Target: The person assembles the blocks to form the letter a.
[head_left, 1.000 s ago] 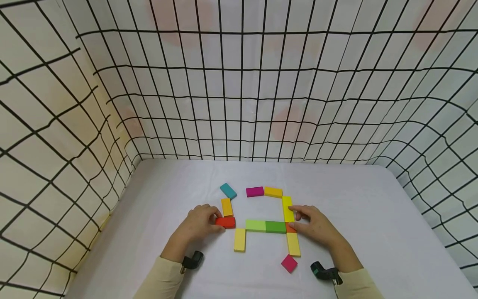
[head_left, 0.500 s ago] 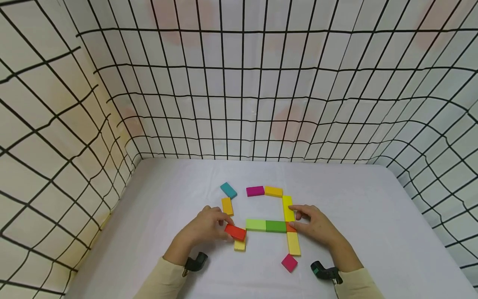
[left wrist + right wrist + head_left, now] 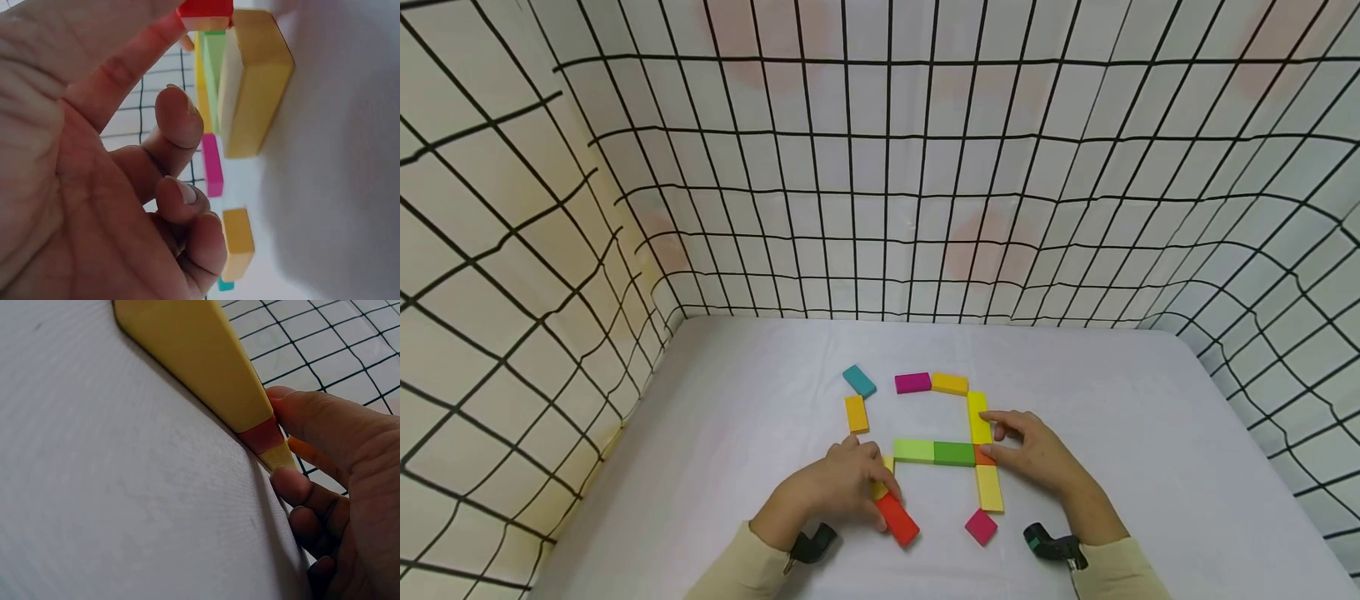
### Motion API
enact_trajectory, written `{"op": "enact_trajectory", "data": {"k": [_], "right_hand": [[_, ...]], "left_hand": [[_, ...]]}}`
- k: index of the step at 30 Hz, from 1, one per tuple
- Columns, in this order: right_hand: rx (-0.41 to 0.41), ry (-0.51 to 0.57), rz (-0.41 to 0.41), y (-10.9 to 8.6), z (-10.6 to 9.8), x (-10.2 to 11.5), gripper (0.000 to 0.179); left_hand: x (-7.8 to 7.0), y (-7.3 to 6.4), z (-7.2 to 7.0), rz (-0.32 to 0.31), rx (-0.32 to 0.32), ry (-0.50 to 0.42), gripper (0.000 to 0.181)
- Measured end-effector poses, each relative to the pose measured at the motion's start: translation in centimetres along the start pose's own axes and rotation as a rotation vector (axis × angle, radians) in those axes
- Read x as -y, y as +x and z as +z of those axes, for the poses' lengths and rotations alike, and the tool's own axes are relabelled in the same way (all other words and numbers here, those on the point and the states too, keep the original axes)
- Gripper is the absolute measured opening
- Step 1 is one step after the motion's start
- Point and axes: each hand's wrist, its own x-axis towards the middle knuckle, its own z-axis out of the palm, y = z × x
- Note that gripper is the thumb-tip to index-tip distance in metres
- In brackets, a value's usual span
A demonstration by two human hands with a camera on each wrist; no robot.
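My left hand [image 3: 842, 483] pinches a red block [image 3: 898, 521] between thumb and fingers. It is held slanted by the near end of a pale yellow block [image 3: 259, 87], which the hand partly covers in the head view. Whether the two touch is unclear. My right hand [image 3: 1033, 450] rests at the right side of the pattern, its thumb at an orange block [image 3: 982, 455] and a fingertip on a bright yellow block [image 3: 977, 417]. Below them lies another pale yellow block [image 3: 990, 488]. Light green [image 3: 913, 451] and green [image 3: 954, 453] blocks form a row leftward from the orange one.
A crimson block [image 3: 981, 527] lies turned at the lower right. Magenta [image 3: 912, 383] and golden yellow [image 3: 950, 383] blocks lie along the top; teal [image 3: 859, 381] and amber [image 3: 856, 414] blocks lie upper left. A black grid net [image 3: 887, 196] surrounds the white table [image 3: 1150, 433].
My left hand has carried the red block from below the amber block, rightward and toward me, over the pale yellow block. The red block has turned. My right hand stays in place.
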Motion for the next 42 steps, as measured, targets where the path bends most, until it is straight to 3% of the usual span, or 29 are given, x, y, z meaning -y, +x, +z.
{"op": "enact_trajectory", "data": {"k": [6, 14, 20, 28, 33, 42], "right_hand": [[0.003, -0.001, -0.008, 0.0, 0.0, 0.0, 0.055], [0.000, 0.001, -0.019, 0.1, -0.1, 0.0, 0.053], [0.003, -0.002, -0.028, 0.2, 0.0, -0.2, 0.053], [0.000, 0.003, -0.020, 0.2, 0.1, -0.3, 0.053], [0.002, 0.004, -0.024, 0.2, 0.1, -0.2, 0.054], [-0.001, 0.002, -0.039, 0.1, 0.0, -0.2, 0.051]], "left_hand": [[-0.9, -0.1, 0.2, -0.027, 0.061, 0.046, 0.026], [-1.1, -0.2, 0.8, 0.023, 0.067, 0.096, 0.025], [-1.1, -0.2, 0.5, -0.016, 0.080, 0.085, 0.024], [-0.9, 0.4, 1.1, 0.001, -0.019, 0.023, 0.019], [-0.7, 0.8, 1.3, -0.026, -0.017, 0.003, 0.019], [-0.1, 1.1, 1.5, 0.010, -0.028, -0.006, 0.016]]}}
